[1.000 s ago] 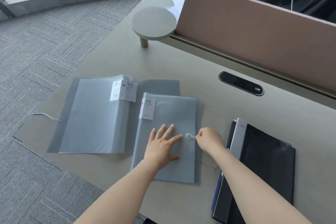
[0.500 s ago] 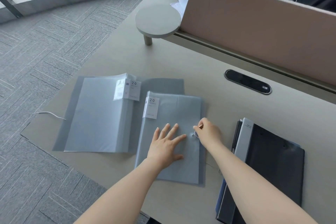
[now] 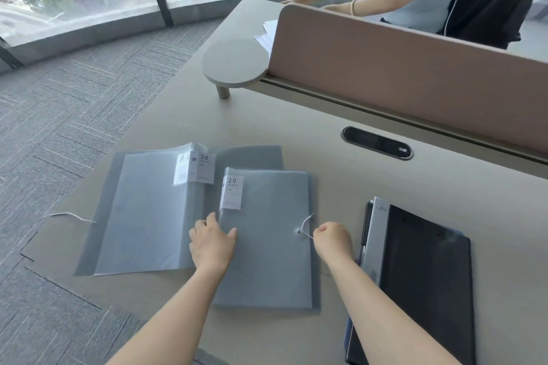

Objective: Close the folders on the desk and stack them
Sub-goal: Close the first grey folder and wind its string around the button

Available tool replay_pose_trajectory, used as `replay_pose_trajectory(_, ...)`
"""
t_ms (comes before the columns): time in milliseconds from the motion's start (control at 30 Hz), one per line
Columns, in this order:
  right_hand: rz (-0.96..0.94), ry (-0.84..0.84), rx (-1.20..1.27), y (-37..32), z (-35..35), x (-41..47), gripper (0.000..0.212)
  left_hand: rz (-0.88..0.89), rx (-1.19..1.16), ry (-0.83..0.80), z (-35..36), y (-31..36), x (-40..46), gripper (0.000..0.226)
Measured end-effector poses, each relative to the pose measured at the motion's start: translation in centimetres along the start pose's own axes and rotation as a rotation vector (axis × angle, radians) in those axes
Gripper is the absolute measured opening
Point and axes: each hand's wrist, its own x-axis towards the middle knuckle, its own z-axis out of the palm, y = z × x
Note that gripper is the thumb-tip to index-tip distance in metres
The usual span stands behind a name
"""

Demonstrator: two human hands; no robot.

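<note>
A closed grey translucent folder (image 3: 267, 234) lies in front of me, partly overlapping an open grey folder (image 3: 148, 210) to its left. My left hand (image 3: 212, 241) rests flat on the closed folder's left edge, near its spine. My right hand (image 3: 333, 238) is closed on the white elastic string (image 3: 307, 227), which runs from the round button on the folder's right side. A black folder stack (image 3: 421, 275) lies to the right, beside my right forearm.
A pink divider panel (image 3: 400, 59) and a round grey shelf (image 3: 234, 65) stand at the back of the desk (image 3: 296, 115). A black cable port (image 3: 376, 142) sits behind the folders. A loose white string (image 3: 68, 216) hangs at the left edge. A person sits behind the divider.
My left hand slid left from the middle of the closed folder to its spine edge. My right hand drew back right from the button, pulling the string out. The camera tilted up.
</note>
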Motion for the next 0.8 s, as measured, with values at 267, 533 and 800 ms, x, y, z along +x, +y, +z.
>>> replay_pose_trajectory(267,0.256,-0.147,0.368,1.1,0.9,1.8,0.014,-0.239,-0.336,-0.097,0.0,-0.1,1.2,0.026)
replay_pose_trajectory(533,0.144,-0.161,0.447,1.8,-0.1,1.6,0.013,-0.179,-0.647,-0.170,-1.6,-0.6,0.8,0.028)
replay_pose_trajectory(800,-0.018,0.017,0.481,0.8,-6.4,-0.1,0.027,-0.004,-0.791,-0.133,-3.6,3.1,-0.5,0.020)
